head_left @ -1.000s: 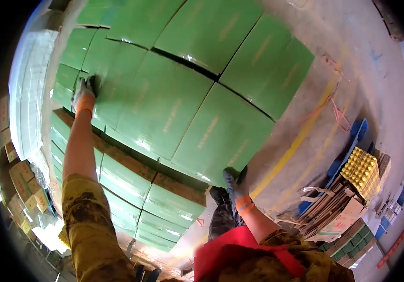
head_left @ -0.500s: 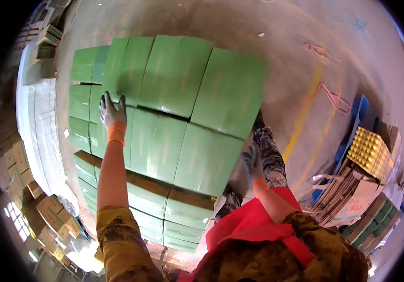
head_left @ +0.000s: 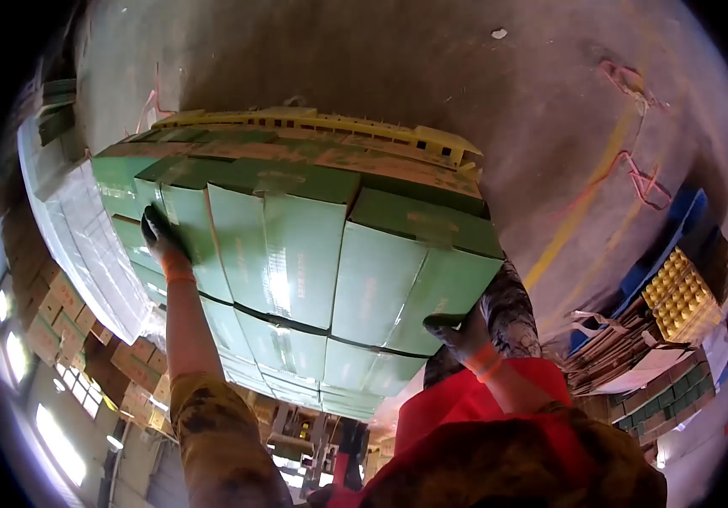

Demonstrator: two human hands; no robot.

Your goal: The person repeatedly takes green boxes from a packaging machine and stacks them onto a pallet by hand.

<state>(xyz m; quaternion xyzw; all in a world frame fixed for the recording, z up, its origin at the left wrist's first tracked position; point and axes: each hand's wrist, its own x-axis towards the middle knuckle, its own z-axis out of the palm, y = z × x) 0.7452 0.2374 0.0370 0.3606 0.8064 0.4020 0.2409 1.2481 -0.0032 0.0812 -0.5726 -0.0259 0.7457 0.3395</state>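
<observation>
Green cartons [head_left: 288,245] stand stacked close together in front of me, with tape on their flaps. My left hand [head_left: 161,234], in a grey-and-black glove with an orange cuff, lies against the cartons on the left side, fingers stretched out. At the near right carton [head_left: 398,284], my right hand [head_left: 463,336] is at the lower right corner. Its thumb points left across the carton's edge and its fingers are spread apart; part of them is hard to see against the trousers.
A yellow pallet [head_left: 296,118] shows along the far side of the stack. Wrapped white goods [head_left: 93,229] stand left. To the right are yellow egg trays [head_left: 677,292], flattened cardboard [head_left: 614,351], a blue pallet [head_left: 664,245] and pink straps [head_left: 648,182] on the floor.
The view has tilted, and the far sides of the cartons and the yellow pallet have come into sight. My right hand has moved onto the near right carton's corner; my left remains against the cartons.
</observation>
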